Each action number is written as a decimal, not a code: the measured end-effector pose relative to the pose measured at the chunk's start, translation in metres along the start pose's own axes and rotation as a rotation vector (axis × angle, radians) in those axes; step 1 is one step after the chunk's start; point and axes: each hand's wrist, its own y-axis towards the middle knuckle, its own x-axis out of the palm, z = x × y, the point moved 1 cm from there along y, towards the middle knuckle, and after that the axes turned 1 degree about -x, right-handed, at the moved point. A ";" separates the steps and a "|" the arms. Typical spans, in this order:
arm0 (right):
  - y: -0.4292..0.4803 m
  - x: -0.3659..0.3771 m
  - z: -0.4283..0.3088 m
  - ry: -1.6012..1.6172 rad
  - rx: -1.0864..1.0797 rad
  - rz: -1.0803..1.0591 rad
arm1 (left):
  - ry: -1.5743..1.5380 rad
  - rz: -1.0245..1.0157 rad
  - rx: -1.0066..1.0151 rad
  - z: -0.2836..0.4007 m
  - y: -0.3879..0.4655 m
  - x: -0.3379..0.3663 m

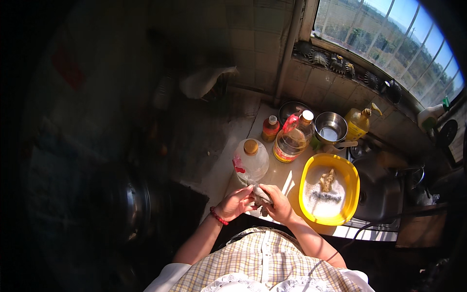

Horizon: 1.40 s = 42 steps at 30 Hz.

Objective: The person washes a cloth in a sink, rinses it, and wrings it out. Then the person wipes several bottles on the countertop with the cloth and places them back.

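A greyish cloth (pixel 262 195) is bunched between my two hands at the counter's front edge. My right hand (pixel 279 206) is closed around it. My left hand (pixel 235 205), with a red bead bracelet at the wrist, is beside the cloth with its fingers curled; whether it grips the cloth cannot be told. Just beyond my hands stands a cloudy plastic jug (pixel 259 164) with a brown cap. To the right is a yellow basin (pixel 303 200) of sudsy water, with a tan, crumpled item (pixel 327 180) and a dark item (pixel 326 197) in it.
Behind the basin stand an oil bottle (pixel 292 140) with a white cap, a small red-labelled bottle (pixel 270 129), a steel bowl (pixel 331 126) and a yellow pump bottle (pixel 358 122). A steel sink (pixel 381 189) lies at the right, below a barred window (pixel 390 40).
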 end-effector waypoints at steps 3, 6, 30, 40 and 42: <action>-0.004 -0.020 0.008 0.336 0.541 0.158 | 0.875 0.327 0.034 0.034 -0.006 -0.027; 0.018 -0.037 -0.005 0.412 0.282 0.457 | 0.787 0.402 0.587 0.064 0.000 -0.033; -0.009 0.075 0.150 0.510 0.693 0.464 | 1.074 0.448 1.079 0.090 0.056 0.028; 0.076 0.013 0.026 0.397 0.147 0.508 | 1.233 0.310 1.108 0.108 0.061 0.034; 0.083 0.027 0.041 0.200 0.061 0.509 | 1.089 0.346 0.959 0.104 0.063 0.026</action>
